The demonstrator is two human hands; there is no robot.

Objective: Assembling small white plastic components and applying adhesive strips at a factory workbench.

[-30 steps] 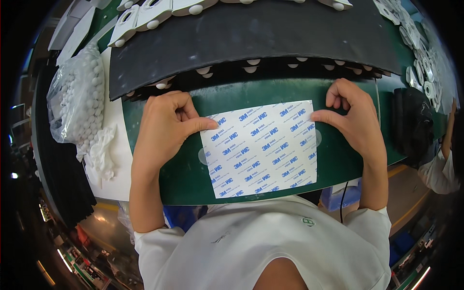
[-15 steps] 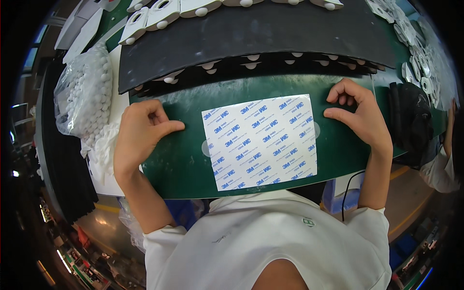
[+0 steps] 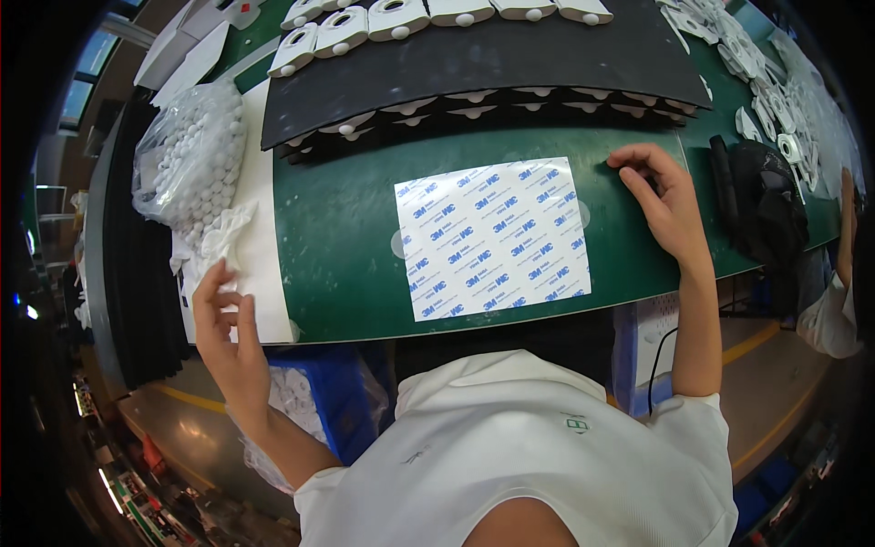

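A white sheet [image 3: 494, 239] of backing paper with repeated blue print lies flat on the green table [image 3: 346, 273] in front of me. Round translucent tabs stick out from under its left and right edges. My left hand [image 3: 230, 328] is over the white board at the table's left, palm partly turned up, fingers apart and holding nothing. Its fingertips are close to a crumpled white cloth [image 3: 225, 235]; I cannot tell whether they touch. To the right of the sheet, my right hand [image 3: 663, 196] hovers with loosely curled fingers, nothing visible in them.
A clear bag of white balls [image 3: 196, 155] stands at the left. Behind the sheet, black boards [image 3: 474, 59] are stacked with white parts on and between them. More white parts [image 3: 770, 100] and a black bundle [image 3: 766, 196] lie at the right. Blue bins [image 3: 342, 392] sit below the table edge.
My left hand has moved from beside the sheet, left and nearer to me, opening its fingers. The right hand stays beside the sheet, its thumb nearer its fingers. The view has shifted slightly.
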